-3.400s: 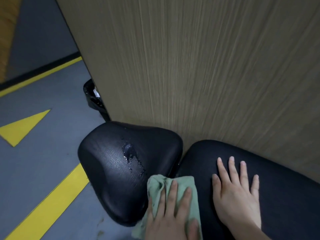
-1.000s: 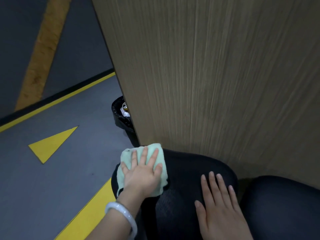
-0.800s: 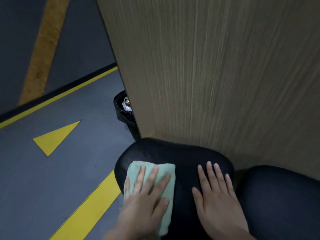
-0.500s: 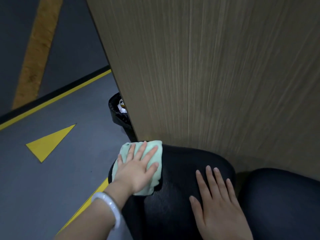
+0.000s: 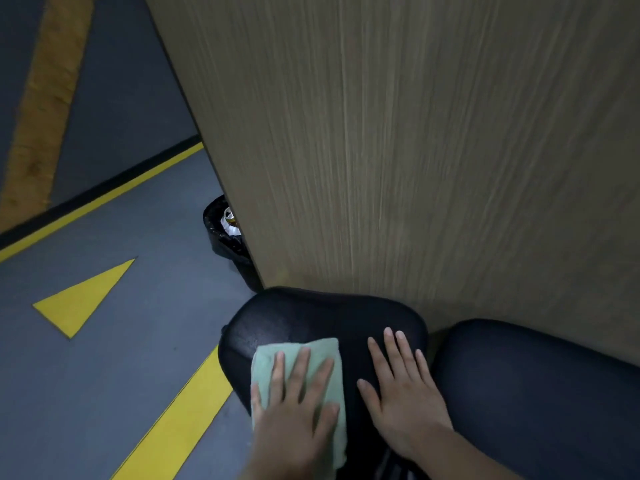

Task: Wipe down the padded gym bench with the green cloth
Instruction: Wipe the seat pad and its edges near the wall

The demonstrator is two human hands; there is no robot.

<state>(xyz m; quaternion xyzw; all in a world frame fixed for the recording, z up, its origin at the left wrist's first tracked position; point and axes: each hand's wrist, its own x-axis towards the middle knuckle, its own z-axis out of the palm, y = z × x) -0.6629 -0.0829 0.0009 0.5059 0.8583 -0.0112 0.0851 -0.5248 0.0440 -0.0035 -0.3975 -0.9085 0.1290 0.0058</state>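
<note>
Green cloth (image 5: 298, 355) lies flat on the near left part of the black padded seat surface (image 5: 311, 317), pressed under the left hand (image 5: 298, 410) with fingers spread straight. Just beside it, the right hand (image 5: 405, 396) rests open-palmed on the same pad.

A wood-grain panel (image 5: 415, 150) rises directly behind the black seat pad (image 5: 311, 317), blocking any reach beyond it. A black lined bin (image 5: 225, 237) stands at the panel's corner. Left of the pad, grey floor (image 5: 121, 375) lies open.
</note>
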